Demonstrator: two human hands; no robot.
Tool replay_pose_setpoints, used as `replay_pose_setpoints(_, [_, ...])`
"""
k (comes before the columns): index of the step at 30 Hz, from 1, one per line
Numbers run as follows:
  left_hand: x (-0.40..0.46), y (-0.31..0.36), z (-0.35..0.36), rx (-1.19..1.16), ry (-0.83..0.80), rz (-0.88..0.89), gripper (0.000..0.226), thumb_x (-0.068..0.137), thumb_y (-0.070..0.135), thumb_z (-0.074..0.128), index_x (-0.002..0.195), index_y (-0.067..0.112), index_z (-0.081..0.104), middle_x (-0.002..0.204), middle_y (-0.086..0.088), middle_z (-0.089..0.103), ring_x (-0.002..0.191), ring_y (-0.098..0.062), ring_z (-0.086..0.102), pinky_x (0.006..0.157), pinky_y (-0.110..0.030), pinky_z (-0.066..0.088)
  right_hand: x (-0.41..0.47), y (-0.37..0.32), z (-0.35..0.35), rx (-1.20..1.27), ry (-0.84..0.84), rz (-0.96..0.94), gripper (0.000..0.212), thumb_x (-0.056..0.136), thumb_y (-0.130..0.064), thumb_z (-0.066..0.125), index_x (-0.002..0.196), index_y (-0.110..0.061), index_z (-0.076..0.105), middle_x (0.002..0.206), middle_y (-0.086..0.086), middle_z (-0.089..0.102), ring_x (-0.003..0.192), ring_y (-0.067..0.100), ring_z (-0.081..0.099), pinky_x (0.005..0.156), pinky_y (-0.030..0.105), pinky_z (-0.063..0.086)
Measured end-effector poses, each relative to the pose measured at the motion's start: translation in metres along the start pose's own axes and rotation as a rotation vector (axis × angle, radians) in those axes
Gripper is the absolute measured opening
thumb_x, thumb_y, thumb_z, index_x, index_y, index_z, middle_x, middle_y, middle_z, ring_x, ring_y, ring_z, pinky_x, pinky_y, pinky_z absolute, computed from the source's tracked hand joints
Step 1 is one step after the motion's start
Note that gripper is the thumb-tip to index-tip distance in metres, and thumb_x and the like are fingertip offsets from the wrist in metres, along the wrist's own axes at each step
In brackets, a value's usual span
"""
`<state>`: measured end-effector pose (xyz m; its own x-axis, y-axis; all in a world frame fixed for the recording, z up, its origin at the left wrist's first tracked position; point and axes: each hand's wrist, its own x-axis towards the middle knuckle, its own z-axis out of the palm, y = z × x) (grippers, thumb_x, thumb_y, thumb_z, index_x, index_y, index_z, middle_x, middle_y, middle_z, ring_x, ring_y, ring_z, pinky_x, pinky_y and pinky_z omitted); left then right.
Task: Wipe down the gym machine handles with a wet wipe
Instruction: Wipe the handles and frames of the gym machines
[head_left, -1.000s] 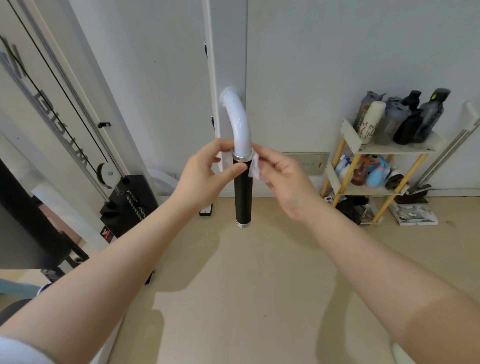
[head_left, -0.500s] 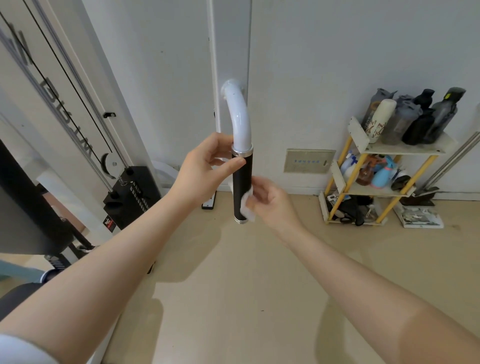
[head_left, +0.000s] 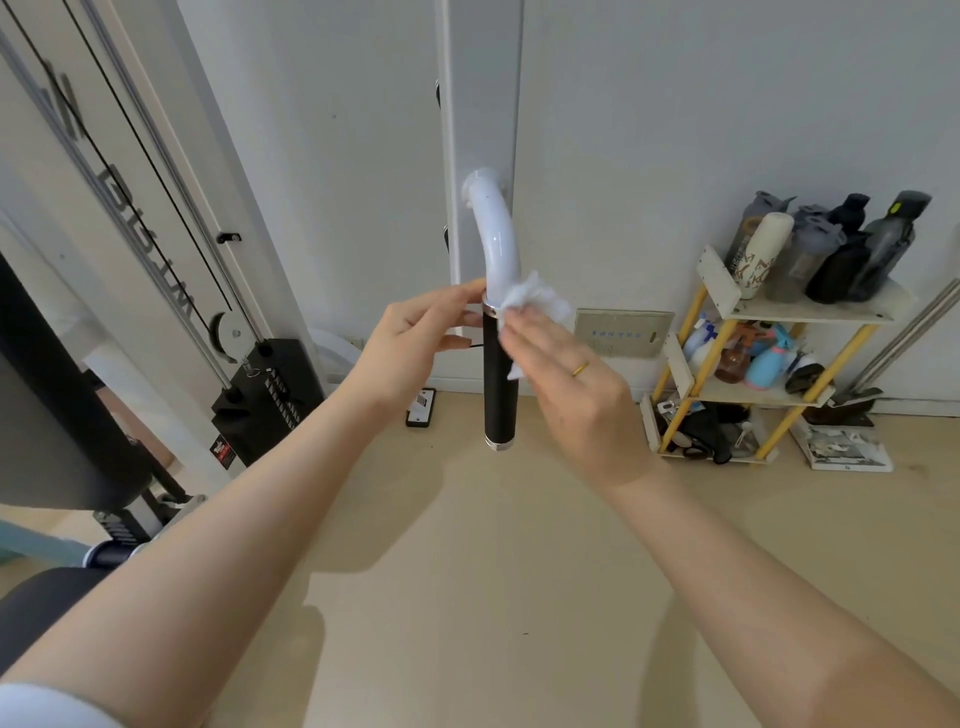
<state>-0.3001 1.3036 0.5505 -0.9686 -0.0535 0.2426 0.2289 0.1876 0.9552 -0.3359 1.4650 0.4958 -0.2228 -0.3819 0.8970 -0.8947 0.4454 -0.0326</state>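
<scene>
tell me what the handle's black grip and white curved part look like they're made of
Black grip: matte, likely rubber or textured coating, with no glare; shiny metal-looking rings cap both ends. White curved part: glossy, probably painted metal tube, though plastic is possible; bright highlights run along its bend.
</scene>
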Motion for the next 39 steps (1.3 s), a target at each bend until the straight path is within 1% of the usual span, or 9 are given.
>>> replay_pose_setpoints(7, [0.004,0.008,-0.004,0.079,-0.127,-0.010,0.044,0.085,0.056,0.030,0.109,0.034,0.059,0.120,0.008,0.063,0.116,-0.003,0.054,0.101,-0.029,0.039,-0.054,0.028,0.026,-0.253,-0.676,-0.603,0.011,0.076,-0.007,0.071,0.085,-0.012,0.073,0.106,-0.002,0.071,0.121,0.015,0.054,0.088,0.027,0.051])
replay_pose_setpoints(12, [0.002,0.005,0.001,0.014,-0.168,-0.042,0.035,0.088,0.045,0.029,0.108,0.034,0.056,0.117,0.012,0.062,0.113,-0.002,0.057,0.102,-0.032,0.040,-0.032,0.040,0.003,-0.224,-0.474,-0.470,0.021,0.091,-0.006,0.055,0.104,-0.007,0.071,0.114,0.004,0.069,0.119,0.021,0.056,0.097,0.032,0.047])
replay_pose_setpoints(16, [0.001,0.004,0.009,-0.010,-0.155,-0.036,0.032,0.088,0.043,0.032,0.110,0.032,0.054,0.116,0.012,0.061,0.112,-0.004,0.057,0.101,-0.032,0.041,-0.052,0.031,0.001,-0.241,-0.645,-0.532,0.021,0.086,-0.010,0.055,0.093,-0.012,0.074,0.106,-0.002,0.072,0.111,0.015,0.062,0.089,0.025,0.048])
replay_pose_setpoints(23, [0.002,0.004,0.017,0.025,-0.116,-0.031,0.020,0.101,0.024,0.035,0.107,0.035,0.051,0.109,0.020,0.061,0.103,0.004,0.058,0.097,-0.031,0.043,-0.036,0.016,-0.015,0.004,-0.238,0.064,0.027,0.086,0.005,0.047,0.098,-0.001,0.071,0.105,0.007,0.070,0.105,0.019,0.062,0.092,0.028,0.049])
replay_pose_setpoints(26, [0.002,0.004,0.018,0.055,-0.087,-0.013,0.024,0.098,0.014,0.041,0.106,0.035,0.051,0.108,0.019,0.061,0.101,0.003,0.059,0.092,-0.024,0.045,-0.022,0.013,-0.020,0.137,-0.085,0.636,0.028,0.090,0.000,0.047,0.102,-0.011,0.070,0.092,-0.001,0.070,0.081,-0.006,0.053,0.078,0.003,0.039])
replay_pose_setpoints(29, [0.002,0.002,0.017,0.108,-0.038,-0.002,0.023,0.095,0.015,0.050,0.102,0.037,0.052,0.108,0.017,0.062,0.099,0.001,0.060,0.094,-0.026,0.046,0.014,0.015,-0.012,0.492,0.061,1.156,0.026,0.096,-0.013,0.044,0.101,-0.024,0.067,0.087,0.001,0.065,0.083,0.005,0.052,0.071,0.013,0.041])
replay_pose_setpoints(34, [0.000,0.002,0.017,0.224,0.080,0.051,0.020,0.091,0.017,0.057,0.096,0.034,0.050,0.102,0.023,0.059,0.105,-0.007,0.058,0.097,-0.035,0.046,0.012,-0.008,0.006,0.913,-0.264,1.209,0.034,0.098,-0.005,0.036,0.104,-0.025,0.063,0.081,-0.017,0.069,0.090,-0.003,0.061,0.084,0.009,0.043])
replay_pose_setpoints(37, [-0.003,-0.001,0.008,0.186,0.058,0.033,0.021,0.091,0.013,0.057,0.096,0.032,0.051,0.102,0.019,0.062,0.105,-0.007,0.060,0.099,-0.037,0.046,-0.009,-0.010,0.013,0.835,-0.484,1.259,0.028,0.099,-0.009,0.039,0.108,-0.009,0.065,0.109,0.005,0.069,0.107,0.011,0.061,0.105,0.029,0.039])
replay_pose_setpoints(39, [-0.003,-0.001,0.003,0.176,0.039,0.022,0.020,0.090,0.013,0.058,0.096,0.031,0.051,0.102,0.016,0.063,0.105,-0.008,0.061,0.098,-0.038,0.047,0.002,-0.007,0.016,0.927,-0.373,1.288,0.028,0.097,-0.002,0.038,0.104,-0.010,0.064,0.112,0.010,0.067,0.111,0.017,0.060,0.106,0.031,0.039])
